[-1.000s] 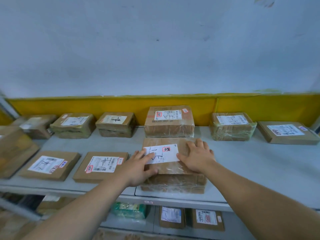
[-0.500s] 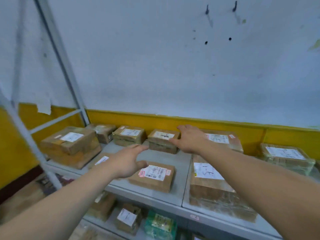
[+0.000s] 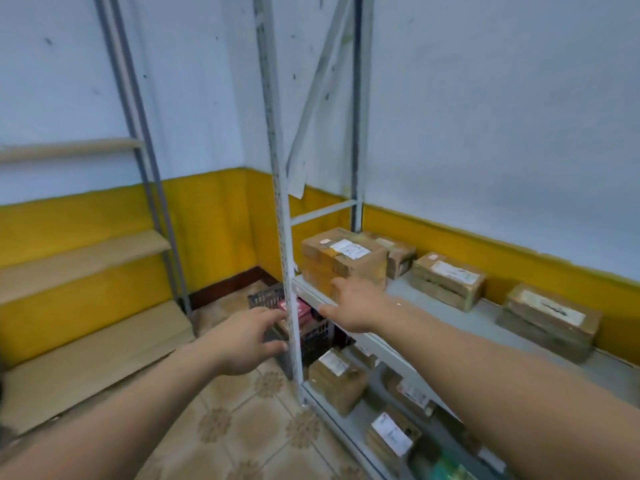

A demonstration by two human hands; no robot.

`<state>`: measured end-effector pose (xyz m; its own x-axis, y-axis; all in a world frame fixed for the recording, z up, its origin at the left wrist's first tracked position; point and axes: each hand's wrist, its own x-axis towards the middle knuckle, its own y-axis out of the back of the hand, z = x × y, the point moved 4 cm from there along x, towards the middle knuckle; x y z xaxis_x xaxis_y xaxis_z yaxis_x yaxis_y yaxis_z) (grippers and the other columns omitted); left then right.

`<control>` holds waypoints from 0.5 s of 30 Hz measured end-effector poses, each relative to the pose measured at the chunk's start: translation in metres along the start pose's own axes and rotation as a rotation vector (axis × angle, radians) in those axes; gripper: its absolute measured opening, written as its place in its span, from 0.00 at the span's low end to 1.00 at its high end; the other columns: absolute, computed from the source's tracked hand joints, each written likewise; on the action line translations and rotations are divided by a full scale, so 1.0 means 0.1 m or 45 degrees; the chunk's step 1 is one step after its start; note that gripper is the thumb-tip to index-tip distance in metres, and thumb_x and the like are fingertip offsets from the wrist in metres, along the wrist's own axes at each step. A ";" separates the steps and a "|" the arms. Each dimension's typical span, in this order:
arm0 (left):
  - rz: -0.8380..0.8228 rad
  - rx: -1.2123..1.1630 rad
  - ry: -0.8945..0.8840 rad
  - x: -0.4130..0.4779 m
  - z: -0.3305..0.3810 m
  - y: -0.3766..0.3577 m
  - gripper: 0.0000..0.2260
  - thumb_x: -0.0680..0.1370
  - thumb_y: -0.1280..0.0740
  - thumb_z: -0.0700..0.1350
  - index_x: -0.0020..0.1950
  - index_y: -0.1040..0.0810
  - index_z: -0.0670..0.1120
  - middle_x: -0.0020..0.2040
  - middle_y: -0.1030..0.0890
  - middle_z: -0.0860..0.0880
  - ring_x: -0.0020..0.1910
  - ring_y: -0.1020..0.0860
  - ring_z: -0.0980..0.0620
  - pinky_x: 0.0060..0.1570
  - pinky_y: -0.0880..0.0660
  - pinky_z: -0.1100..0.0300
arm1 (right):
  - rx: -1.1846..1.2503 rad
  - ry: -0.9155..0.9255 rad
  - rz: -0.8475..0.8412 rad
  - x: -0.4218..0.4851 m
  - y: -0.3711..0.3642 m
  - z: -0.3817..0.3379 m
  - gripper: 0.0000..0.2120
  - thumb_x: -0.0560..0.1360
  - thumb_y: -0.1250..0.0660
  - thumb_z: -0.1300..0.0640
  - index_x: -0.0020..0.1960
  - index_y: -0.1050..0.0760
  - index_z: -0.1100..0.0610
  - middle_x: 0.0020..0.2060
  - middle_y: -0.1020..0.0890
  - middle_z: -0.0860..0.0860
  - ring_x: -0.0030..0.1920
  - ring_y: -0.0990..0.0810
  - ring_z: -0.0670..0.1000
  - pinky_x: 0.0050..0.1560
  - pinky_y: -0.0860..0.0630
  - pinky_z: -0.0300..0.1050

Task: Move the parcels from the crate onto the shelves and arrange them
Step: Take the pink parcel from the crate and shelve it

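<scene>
A dark plastic crate (image 3: 313, 336) sits on the tiled floor in the corner, partly hidden behind the shelf upright (image 3: 289, 306); something red (image 3: 300, 311) shows inside it. My left hand (image 3: 246, 341) hovers in front of the crate, fingers relaxed, holding nothing. My right hand (image 3: 360, 306) is stretched out over the front edge of the grey shelf (image 3: 485, 323), empty too. Brown parcels with white labels stand on that shelf: a large box (image 3: 341, 261), a second (image 3: 446, 280) and a third (image 3: 549, 322).
More labelled parcels (image 3: 337, 375) lie on the lower shelf levels. Another rack with tan cardboard-lined shelves (image 3: 86, 261) stands at the left. Patterned floor tiles (image 3: 242, 427) lie between the two racks. The walls are white over a yellow band.
My view has swung left, from the row of parcels to the corner with the crate. Both hands have left the parcel they pressed on and now reach forward empty.
</scene>
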<state>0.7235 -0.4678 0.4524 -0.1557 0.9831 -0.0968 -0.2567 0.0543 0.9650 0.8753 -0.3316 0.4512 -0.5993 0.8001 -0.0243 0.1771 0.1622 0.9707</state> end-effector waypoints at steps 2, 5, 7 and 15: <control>0.011 -0.053 0.078 -0.03 -0.37 -0.03 0.28 0.77 0.34 0.59 0.75 0.36 0.57 0.74 0.33 0.54 0.70 0.33 0.53 0.68 0.34 0.56 | 0.017 0.070 -0.027 0.29 -0.15 -0.32 0.37 0.74 0.40 0.32 0.76 0.39 0.50 0.72 0.31 0.55 0.69 0.30 0.58 0.64 0.28 0.56; 0.002 -0.068 0.177 0.03 -0.84 -0.08 0.27 0.77 0.35 0.60 0.75 0.38 0.58 0.74 0.34 0.55 0.71 0.34 0.53 0.67 0.36 0.57 | 0.014 0.171 -0.094 0.76 -0.37 -0.69 0.36 0.75 0.41 0.32 0.75 0.38 0.51 0.70 0.29 0.55 0.67 0.28 0.59 0.62 0.27 0.57; -0.015 -0.093 0.227 0.15 -1.11 -0.10 0.27 0.77 0.35 0.59 0.75 0.38 0.59 0.74 0.33 0.54 0.71 0.34 0.53 0.65 0.36 0.58 | -0.003 0.226 -0.135 1.13 -0.51 -0.87 0.36 0.75 0.42 0.32 0.76 0.39 0.51 0.70 0.30 0.56 0.67 0.29 0.60 0.62 0.27 0.56; -0.043 -0.119 0.410 1.10 -2.01 0.10 0.28 0.79 0.36 0.57 0.76 0.40 0.55 0.76 0.36 0.51 0.72 0.35 0.50 0.67 0.37 0.56 | 0.068 0.317 -0.194 2.76 -0.79 -1.36 0.37 0.76 0.41 0.34 0.78 0.43 0.52 0.74 0.34 0.55 0.70 0.31 0.59 0.63 0.29 0.54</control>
<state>0.5120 -0.3945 0.4024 -0.4350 0.8745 -0.2144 -0.3511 0.0545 0.9347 0.5898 -0.2025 0.3999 -0.7940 0.5991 -0.1034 0.1069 0.3050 0.9463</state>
